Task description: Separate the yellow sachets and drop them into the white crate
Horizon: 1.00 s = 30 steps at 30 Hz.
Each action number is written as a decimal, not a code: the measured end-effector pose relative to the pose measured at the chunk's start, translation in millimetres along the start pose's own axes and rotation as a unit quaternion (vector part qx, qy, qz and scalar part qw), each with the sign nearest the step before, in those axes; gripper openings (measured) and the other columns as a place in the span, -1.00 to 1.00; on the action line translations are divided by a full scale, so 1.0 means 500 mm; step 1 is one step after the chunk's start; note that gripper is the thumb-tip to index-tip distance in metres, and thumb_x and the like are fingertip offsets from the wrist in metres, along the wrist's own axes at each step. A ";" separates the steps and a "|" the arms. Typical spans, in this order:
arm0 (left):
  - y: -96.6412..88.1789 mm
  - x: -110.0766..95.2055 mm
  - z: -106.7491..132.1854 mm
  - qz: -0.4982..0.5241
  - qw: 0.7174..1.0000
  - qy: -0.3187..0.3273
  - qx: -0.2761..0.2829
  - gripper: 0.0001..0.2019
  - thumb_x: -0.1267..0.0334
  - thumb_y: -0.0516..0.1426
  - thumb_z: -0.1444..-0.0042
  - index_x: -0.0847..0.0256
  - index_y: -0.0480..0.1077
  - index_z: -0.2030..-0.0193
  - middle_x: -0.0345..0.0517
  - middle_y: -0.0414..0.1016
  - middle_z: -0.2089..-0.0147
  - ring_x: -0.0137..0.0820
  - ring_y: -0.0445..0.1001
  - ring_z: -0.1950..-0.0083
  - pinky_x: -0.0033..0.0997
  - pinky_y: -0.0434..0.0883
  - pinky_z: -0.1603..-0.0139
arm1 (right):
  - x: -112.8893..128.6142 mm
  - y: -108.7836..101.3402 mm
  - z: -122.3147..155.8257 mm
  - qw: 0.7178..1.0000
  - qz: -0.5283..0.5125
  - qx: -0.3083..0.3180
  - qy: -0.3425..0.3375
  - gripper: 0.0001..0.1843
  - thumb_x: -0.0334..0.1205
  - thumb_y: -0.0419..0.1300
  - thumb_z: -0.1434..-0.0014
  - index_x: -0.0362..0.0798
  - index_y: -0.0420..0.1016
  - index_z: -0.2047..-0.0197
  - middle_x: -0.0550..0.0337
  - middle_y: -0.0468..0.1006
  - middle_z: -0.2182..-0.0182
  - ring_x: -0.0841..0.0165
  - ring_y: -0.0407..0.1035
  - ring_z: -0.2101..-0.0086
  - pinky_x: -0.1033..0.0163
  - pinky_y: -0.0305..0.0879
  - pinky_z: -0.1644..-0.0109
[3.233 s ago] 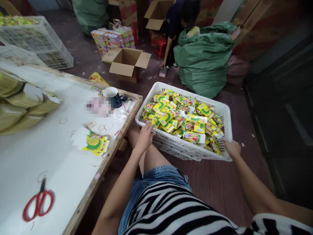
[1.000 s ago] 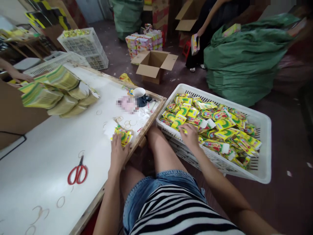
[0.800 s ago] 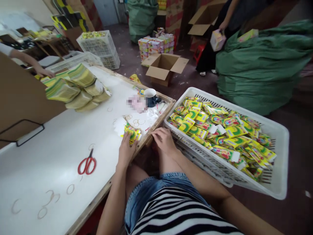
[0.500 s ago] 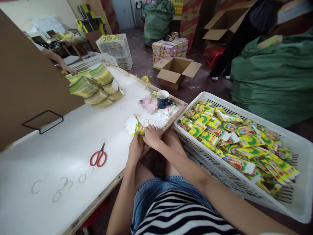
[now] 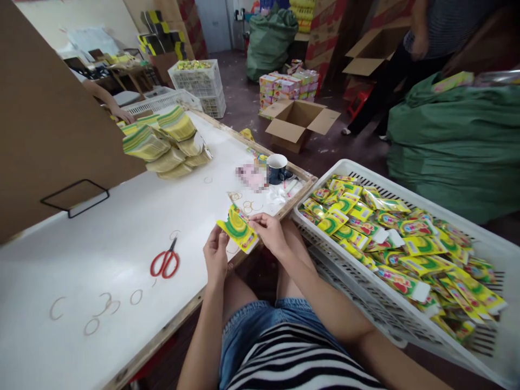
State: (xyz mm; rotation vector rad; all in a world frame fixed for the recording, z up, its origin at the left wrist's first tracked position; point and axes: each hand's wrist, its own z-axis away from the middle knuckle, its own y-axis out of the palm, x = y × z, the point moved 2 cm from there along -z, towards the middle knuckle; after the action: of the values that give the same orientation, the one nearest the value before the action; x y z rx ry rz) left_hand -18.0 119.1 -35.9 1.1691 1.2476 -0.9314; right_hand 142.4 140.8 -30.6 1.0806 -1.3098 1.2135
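Between my two hands, over the table's front edge, is a flat yellow and green printed packet [image 5: 239,228]. My left hand [image 5: 216,250] pinches its left end, and my right hand [image 5: 268,230] grips its right side with thumb and fingers. Several rubber bands [image 5: 248,206] lie on the white table [image 5: 122,233] just beyond the packet. Red-handled scissors [image 5: 166,262] rest to the left of my left hand, with more loose bands farther left. To my right, a white plastic crate [image 5: 345,163] holds many similar yellow and green packets [image 5: 418,244].
Stacked yellow-green cards [image 5: 170,141] stand at the table's far end, near another person's hand [image 5: 121,112]. A dark mug [image 5: 277,169] sits by the right edge. Beyond are an opened carton [image 5: 298,120], a large green sack [image 5: 450,141] and a standing person [image 5: 406,65].
My hands have moved apart, and the packet now shows broad and flat between them. The white fanned pieces beside it no longer show. The view has shifted slightly; the standing person has moved their arm.
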 end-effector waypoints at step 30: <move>0.041 -0.065 0.082 0.011 0.997 -0.061 0.052 -0.34 0.15 0.28 -0.03 0.08 0.04 -0.21 -0.11 0.55 0.16 -0.40 0.57 0.27 -0.46 0.48 0.28 | 0.039 -0.020 0.131 1.000 0.005 -0.014 -0.018 -0.77 -0.07 0.20 -0.13 -0.07 0.44 0.37 0.21 0.51 0.48 0.39 0.36 0.47 0.31 0.28 0.39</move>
State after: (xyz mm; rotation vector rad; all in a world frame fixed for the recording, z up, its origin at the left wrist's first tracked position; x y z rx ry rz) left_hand 6.3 80.2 -2.9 1.1857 1.0967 -1.0454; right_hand 144.4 74.9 -9.5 1.0811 -1.3574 1.1853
